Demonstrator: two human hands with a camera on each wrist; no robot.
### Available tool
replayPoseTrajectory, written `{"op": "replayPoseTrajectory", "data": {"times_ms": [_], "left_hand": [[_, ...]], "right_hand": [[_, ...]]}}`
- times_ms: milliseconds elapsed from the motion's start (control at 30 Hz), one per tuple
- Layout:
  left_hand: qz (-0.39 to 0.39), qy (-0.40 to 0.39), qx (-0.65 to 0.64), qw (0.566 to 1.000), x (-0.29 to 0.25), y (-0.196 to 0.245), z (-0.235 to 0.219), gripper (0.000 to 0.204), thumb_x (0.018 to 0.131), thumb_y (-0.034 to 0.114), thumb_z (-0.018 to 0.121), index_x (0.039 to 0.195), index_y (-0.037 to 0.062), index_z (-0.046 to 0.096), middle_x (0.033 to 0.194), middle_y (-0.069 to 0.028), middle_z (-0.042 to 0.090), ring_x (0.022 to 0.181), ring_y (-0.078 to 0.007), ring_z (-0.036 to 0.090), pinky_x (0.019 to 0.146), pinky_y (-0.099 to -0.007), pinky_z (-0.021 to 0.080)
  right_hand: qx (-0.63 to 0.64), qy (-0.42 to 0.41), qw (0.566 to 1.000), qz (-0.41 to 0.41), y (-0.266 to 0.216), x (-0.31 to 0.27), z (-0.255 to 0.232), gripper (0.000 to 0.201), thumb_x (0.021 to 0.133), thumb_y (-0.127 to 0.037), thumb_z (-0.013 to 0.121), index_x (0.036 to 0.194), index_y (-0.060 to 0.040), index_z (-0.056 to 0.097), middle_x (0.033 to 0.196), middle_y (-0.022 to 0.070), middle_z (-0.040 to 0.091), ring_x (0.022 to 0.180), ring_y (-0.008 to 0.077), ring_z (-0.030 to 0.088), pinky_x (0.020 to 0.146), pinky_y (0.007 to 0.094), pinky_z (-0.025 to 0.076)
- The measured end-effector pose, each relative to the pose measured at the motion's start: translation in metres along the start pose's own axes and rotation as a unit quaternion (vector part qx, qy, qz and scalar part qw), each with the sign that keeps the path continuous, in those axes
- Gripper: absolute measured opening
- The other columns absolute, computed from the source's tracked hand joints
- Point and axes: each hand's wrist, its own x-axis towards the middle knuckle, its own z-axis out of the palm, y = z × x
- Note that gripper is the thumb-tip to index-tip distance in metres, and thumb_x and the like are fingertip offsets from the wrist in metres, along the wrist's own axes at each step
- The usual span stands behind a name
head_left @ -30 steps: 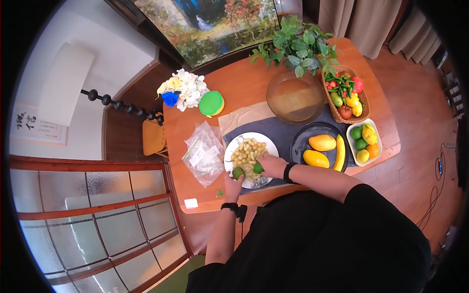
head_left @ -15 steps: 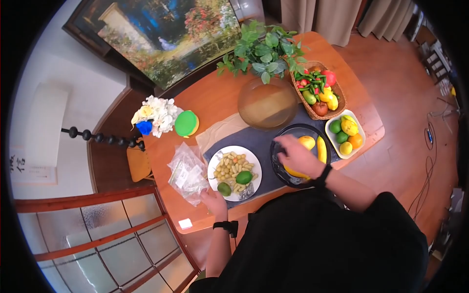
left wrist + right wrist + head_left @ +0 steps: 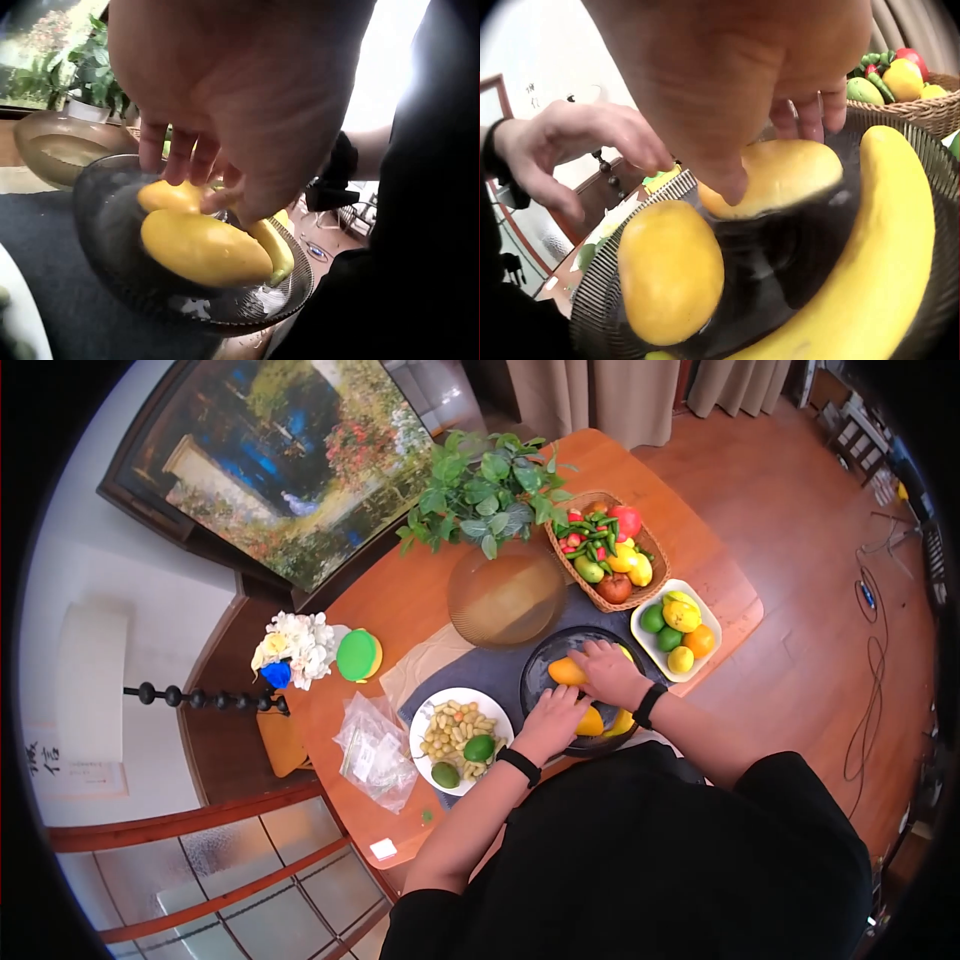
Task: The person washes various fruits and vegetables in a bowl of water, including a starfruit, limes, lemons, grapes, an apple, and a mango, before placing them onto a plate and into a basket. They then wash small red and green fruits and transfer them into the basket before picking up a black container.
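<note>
A dark glass bowl (image 3: 535, 670) with a ribbed rim holds two yellow mangoes and a banana (image 3: 889, 247). My right hand (image 3: 612, 672) holds the far mango (image 3: 799, 176), thumb on the near side and fingers over the far side. Apart from that mango, my left hand (image 3: 585, 139) hovers at the bowl's left side, its fingers loosely bent with nothing between them. The near mango (image 3: 671, 274) lies in the bowl below both hands. To the left, a white plate (image 3: 500, 722) bears grapes (image 3: 445, 735) and two green fruits (image 3: 479, 747).
Beyond the bowl is an amber glass bowl (image 3: 505, 595). A wicker basket (image 3: 650, 555) of produce and a white tray (image 3: 645, 645) of fruit stand to the right. Plastic bags (image 3: 375, 750), a green-lidded tub (image 3: 357, 655) and flowers (image 3: 295, 645) are at left; a leafy plant (image 3: 490, 490) is behind.
Both hands left the white plate, where each held a green fruit; those now lie on the grapes. The right hand moved to the dark bowl first and took a mango; the left followed.
</note>
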Motion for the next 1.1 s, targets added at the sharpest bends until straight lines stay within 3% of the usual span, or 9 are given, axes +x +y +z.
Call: {"op": "replayPoseTrajectory", "data": {"times_ms": [167, 300, 367, 433, 500, 667, 767, 900, 1100], "left_hand": [[-0.019, -0.008, 0.085, 0.996, 0.001, -0.014, 0.046, 0.065, 0.069, 0.017, 0.079, 0.128, 0.0055, 0.055, 0.114, -0.0122, 0.057, 0.11, -0.0296, 0.054, 0.092, -0.041, 0.043], [-0.08, -0.02, 0.029, 0.996, -0.005, 0.004, -0.008, 0.064, 0.07, 0.022, 0.08, 0.126, 0.0037, 0.055, 0.112, -0.0134, 0.059, 0.11, -0.0301, 0.055, 0.091, -0.041, 0.043], [-0.117, 0.105, -0.033, 0.987, -0.015, 0.002, -0.02, 0.054, 0.072, 0.024, 0.078, 0.118, 0.0052, 0.058, 0.107, -0.0119, 0.061, 0.105, -0.0278, 0.058, 0.088, -0.0405, 0.042], [-0.158, 0.119, -0.052, 0.979, -0.024, -0.002, -0.032, 0.054, 0.073, 0.026, 0.079, 0.117, 0.0044, 0.057, 0.108, -0.0157, 0.063, 0.104, -0.0316, 0.06, 0.087, -0.0423, 0.045], [-0.27, 0.136, -0.171, 0.938, -0.032, -0.002, -0.041, 0.058, 0.075, 0.024, 0.08, 0.122, 0.0023, 0.055, 0.111, -0.0208, 0.064, 0.105, -0.0374, 0.061, 0.092, -0.0441, 0.047], [-0.347, 0.214, -0.253, 0.877, -0.075, -0.021, -0.039, 0.061, 0.078, 0.025, 0.08, 0.127, 0.0003, 0.052, 0.114, -0.0219, 0.064, 0.108, -0.0357, 0.063, 0.093, -0.0388, 0.05], [-0.391, 0.277, -0.313, 0.82, -0.12, -0.049, -0.02, 0.062, 0.079, 0.024, 0.08, 0.127, -0.001, 0.052, 0.116, -0.0228, 0.063, 0.11, -0.0342, 0.062, 0.094, -0.0382, 0.05], [-0.427, 0.3, -0.25, 0.815, -0.173, -0.094, -0.013, 0.062, 0.076, 0.026, 0.08, 0.125, -0.0023, 0.053, 0.113, -0.0247, 0.064, 0.108, -0.0396, 0.062, 0.092, -0.0428, 0.051], [-0.53, 0.236, -0.088, 0.81, -0.199, -0.145, 0.002, 0.062, 0.074, 0.025, 0.081, 0.124, 0.0006, 0.054, 0.117, -0.0231, 0.063, 0.108, -0.04, 0.062, 0.089, -0.0462, 0.052]], "right_hand": [[-0.003, -0.015, 1.0, 0.007, 0.01, -0.002, 0.005, 0.063, 0.072, -0.027, 0.078, 0.128, -0.007, 0.057, 0.109, 0.0137, 0.063, 0.104, 0.0311, 0.06, 0.088, 0.0426, 0.048], [0.126, 0.059, 0.987, 0.079, 0.011, 0.0, -0.01, 0.057, 0.074, -0.034, 0.074, 0.122, -0.0063, 0.06, 0.107, 0.0188, 0.064, 0.103, 0.0373, 0.061, 0.092, 0.0446, 0.048], [0.131, 0.037, 0.988, 0.076, 0.011, -0.002, -0.025, 0.056, 0.074, -0.036, 0.074, 0.12, -0.0056, 0.061, 0.106, 0.0196, 0.065, 0.104, 0.0372, 0.061, 0.092, 0.0433, 0.049], [0.172, 0.048, 0.979, 0.097, 0.006, -0.001, -0.032, 0.056, 0.074, -0.036, 0.074, 0.118, -0.0045, 0.062, 0.104, 0.0207, 0.066, 0.104, 0.0363, 0.062, 0.092, 0.0433, 0.05], [0.143, -0.006, 0.988, 0.063, 0.007, 0.003, -0.042, 0.055, 0.075, -0.036, 0.074, 0.12, -0.006, 0.062, 0.105, 0.0215, 0.066, 0.104, 0.0383, 0.062, 0.094, 0.0448, 0.049], [0.203, 0.034, 0.977, 0.056, -0.018, 0.023, -0.049, 0.054, 0.077, -0.035, 0.073, 0.121, -0.0057, 0.061, 0.109, 0.0221, 0.066, 0.106, 0.0375, 0.062, 0.094, 0.0443, 0.049], [0.263, -0.031, 0.964, 0.018, -0.047, 0.044, -0.053, 0.053, 0.079, -0.035, 0.072, 0.12, -0.0043, 0.061, 0.109, 0.0225, 0.066, 0.104, 0.0374, 0.063, 0.093, 0.0441, 0.049], [0.218, -0.062, 0.972, -0.065, -0.101, 0.072, -0.025, 0.046, 0.08, -0.036, 0.069, 0.109, -0.0013, 0.061, 0.1, 0.0227, 0.068, 0.095, 0.0391, 0.066, 0.087, 0.0461, 0.051], [0.129, -0.105, 0.983, -0.075, -0.15, 0.107, 0.067, 0.046, 0.075, -0.04, 0.069, 0.101, -0.0024, 0.062, 0.096, 0.0194, 0.07, 0.092, 0.0348, 0.069, 0.081, 0.047, 0.052]]}}
